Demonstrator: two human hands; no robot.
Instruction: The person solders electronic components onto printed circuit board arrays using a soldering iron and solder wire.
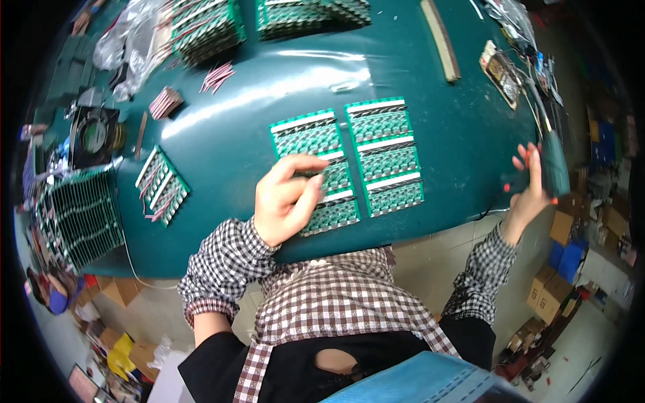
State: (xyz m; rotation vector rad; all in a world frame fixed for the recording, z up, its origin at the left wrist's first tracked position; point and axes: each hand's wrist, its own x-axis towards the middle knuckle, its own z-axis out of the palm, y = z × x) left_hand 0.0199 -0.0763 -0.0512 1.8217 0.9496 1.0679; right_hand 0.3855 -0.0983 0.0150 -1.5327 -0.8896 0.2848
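Note:
My left hand [289, 200] hovers over the left green circuit board panel [308, 140], hiding part of it. Its thumb and index finger are bent and apart, the other fingers curl inward, and nothing shows between them. A matching circuit board panel [390, 158] lies just to the right, its white strips and dark component rows running across. At the table's right edge, my right hand [529, 191] has its fingers apart beside the teal handle [555, 164] of what looks like a soldering iron. A gap shows between the fingers and the handle.
Stacked circuit boards [208, 30] stand at the back left, near loose reddish wires [217, 77] and a wire bundle [165, 103]. One smaller board [162, 185] with wires lies left. A black fan [94, 136], a wire rack [84, 215] and a wooden strip [440, 40] are around the edges.

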